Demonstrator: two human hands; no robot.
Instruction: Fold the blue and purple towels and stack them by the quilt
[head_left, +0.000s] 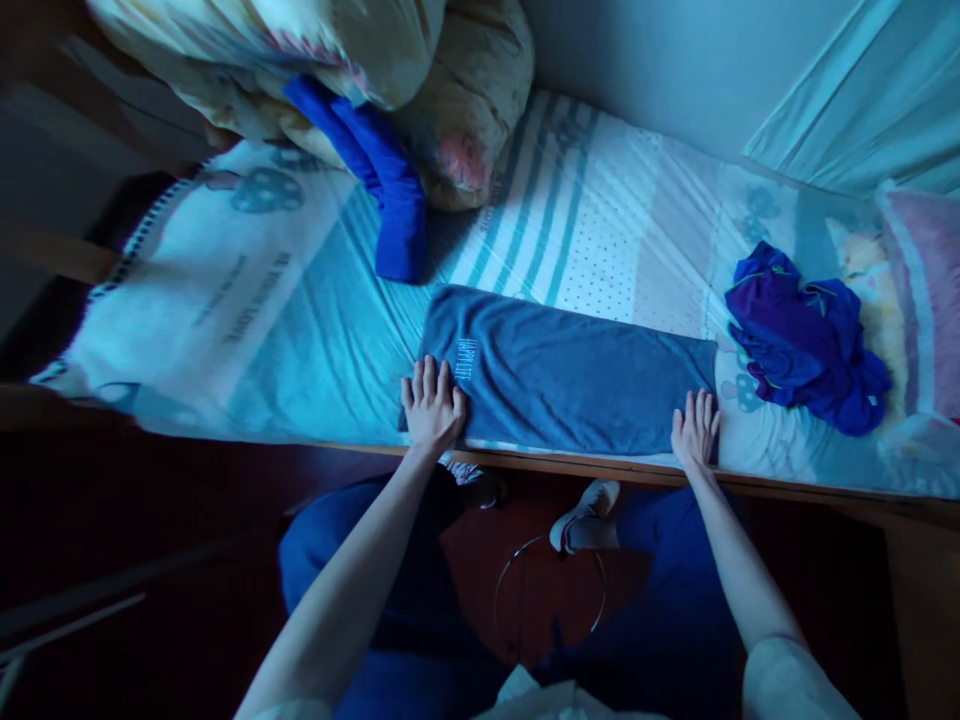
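Observation:
A dark blue-grey towel [570, 375] with small white lettering near its left end lies spread lengthwise along the front edge of the bed. My left hand [433, 405] rests flat on the towel's left end, fingers spread a little. At the opposite end, my right hand [696, 430] presses flat on the near right corner, its fingers stretched out. Neither hand grips the cloth. Slight wrinkles run across the towel's middle and right part.
A folded bright blue garment [401, 215] lies behind the towel, against a bundled floral quilt [472, 130]. To the right sit a crumpled blue-purple garment [806, 335] and a pink pillow [934, 290]. A patterned sheet [300, 330] covers the bed. A thin wire hoop [496, 590] is below, between my legs.

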